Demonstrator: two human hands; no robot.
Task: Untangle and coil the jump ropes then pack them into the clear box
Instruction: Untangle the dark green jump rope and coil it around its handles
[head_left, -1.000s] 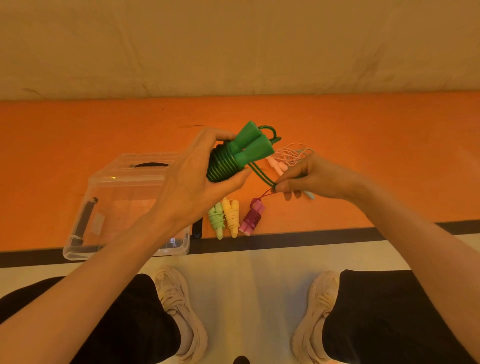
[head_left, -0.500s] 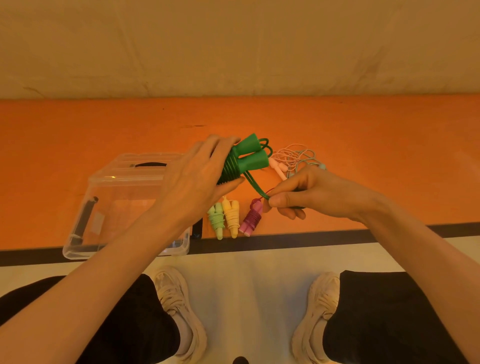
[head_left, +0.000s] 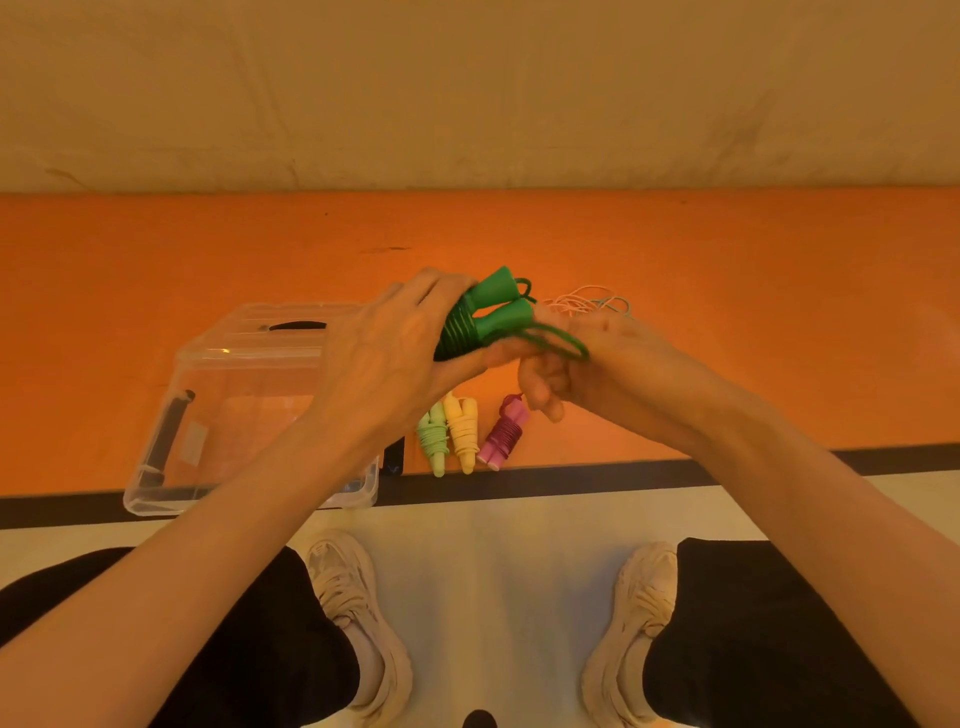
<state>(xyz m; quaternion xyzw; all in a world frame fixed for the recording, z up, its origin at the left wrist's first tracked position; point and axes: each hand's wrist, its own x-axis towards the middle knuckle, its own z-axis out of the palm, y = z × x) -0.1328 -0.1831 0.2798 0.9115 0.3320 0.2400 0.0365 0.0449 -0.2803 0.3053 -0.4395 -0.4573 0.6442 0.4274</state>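
Observation:
My left hand (head_left: 395, 358) grips the dark green jump rope (head_left: 485, 317), its two handles side by side with cord wound around them. My right hand (head_left: 587, 364) holds the loose green cord end, which loops over its fingers close to the handles. On the orange mat below lie three coiled ropes: light green (head_left: 434, 439), yellow (head_left: 462, 428) and magenta (head_left: 504, 434). A tangle of pale pink and light blue cord (head_left: 587, 301) lies behind my right hand. The clear box (head_left: 208, 410) stands open at the left, partly hidden by my left forearm.
The orange mat (head_left: 727, 312) ends at a black strip (head_left: 571, 480) near my feet. A tan wall rises behind it. My shoes (head_left: 358, 613) and knees are on the pale floor below. A small dark object (head_left: 393, 462) lies beside the box.
My right hand has moved up and left with the green cord, from near the magenta rope to right beside the handles. My left hand has turned over the bundle.

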